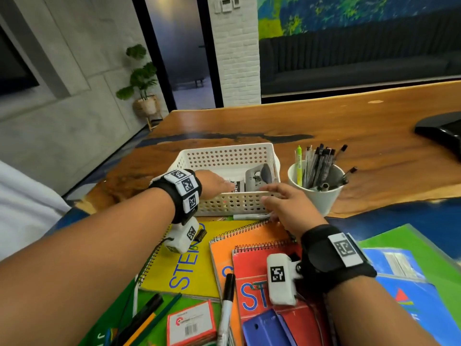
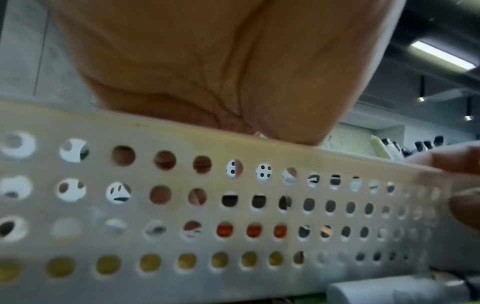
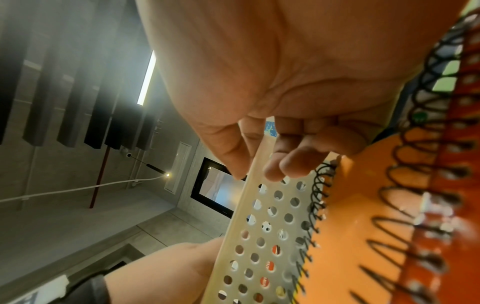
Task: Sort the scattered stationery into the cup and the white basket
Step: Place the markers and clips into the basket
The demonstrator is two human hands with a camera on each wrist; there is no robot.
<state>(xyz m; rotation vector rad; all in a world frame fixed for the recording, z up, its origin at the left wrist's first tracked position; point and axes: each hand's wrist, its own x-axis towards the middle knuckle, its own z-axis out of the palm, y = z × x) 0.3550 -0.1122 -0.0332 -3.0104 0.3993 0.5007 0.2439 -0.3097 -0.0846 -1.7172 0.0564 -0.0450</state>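
A: Nearest, along the table's (image 1: 324, 116) front edge, a black marker (image 1: 228, 300) and a pencil (image 1: 154, 318) lie loose on spiral notebooks (image 1: 264, 290) lettered "STE…".

B: And the hands?

A: The right hand (image 1: 287, 206) pinches the white basket (image 1: 224, 156) by its near rim, thumb inside, fingers outside. The left hand (image 1: 214, 183) reaches in over that rim; its fingers are hidden, so I cannot tell what they hold.

B: Advice?

A: Keep the basket steadied, lower the piece flat beside the grey hole punch (image 1: 259, 178). Behind, right of the basket, the cup (image 1: 316, 193) holds pens.
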